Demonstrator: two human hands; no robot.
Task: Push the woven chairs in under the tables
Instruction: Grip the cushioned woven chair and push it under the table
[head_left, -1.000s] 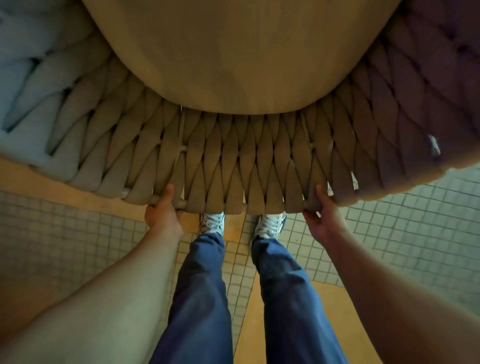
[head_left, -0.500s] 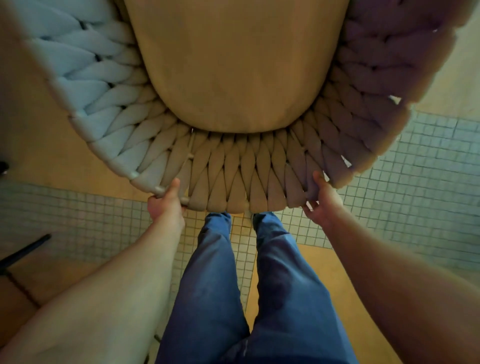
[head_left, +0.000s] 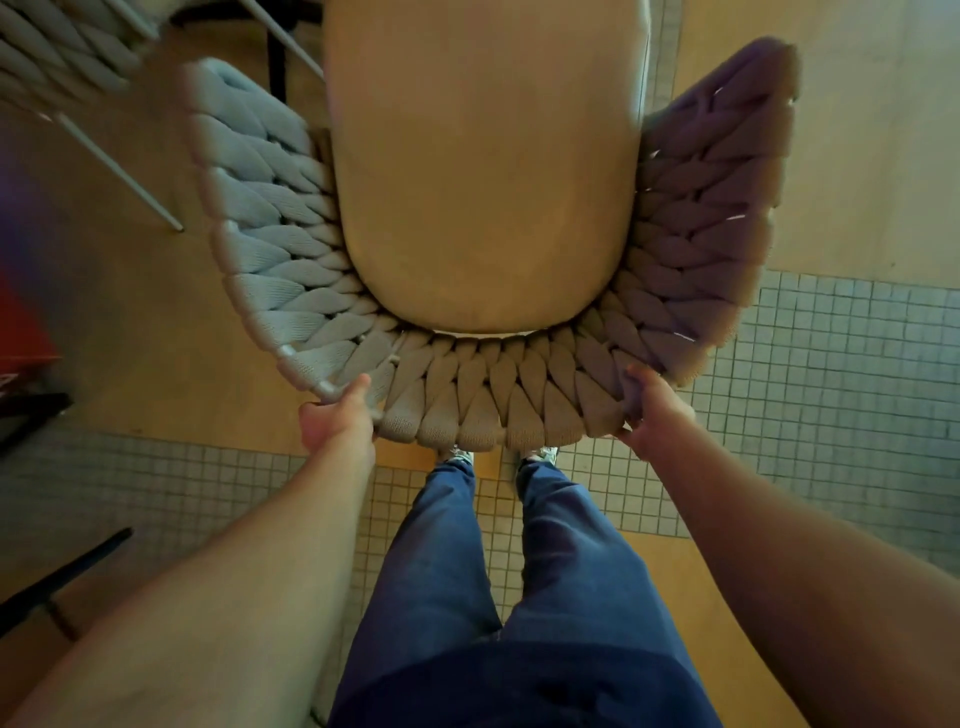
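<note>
A woven chair with a thick braided rope back and a tan seat cushion stands in front of me, seen from above. My left hand grips the top rim of the backrest on its left side. On the right side, my right hand holds the same rim. Both arms reach forward and are nearly straight. No table top shows in this view.
A second woven chair with thin white metal legs stands at the top left. A dark bar lies at the lower left. The floor has wood-coloured panels and small grey tiles. My legs in blue trousers stand behind the chair.
The chair has moved forward, away from me, and now appears smaller with both armrests in view. My hands have kept their grip on the backrest rim.
</note>
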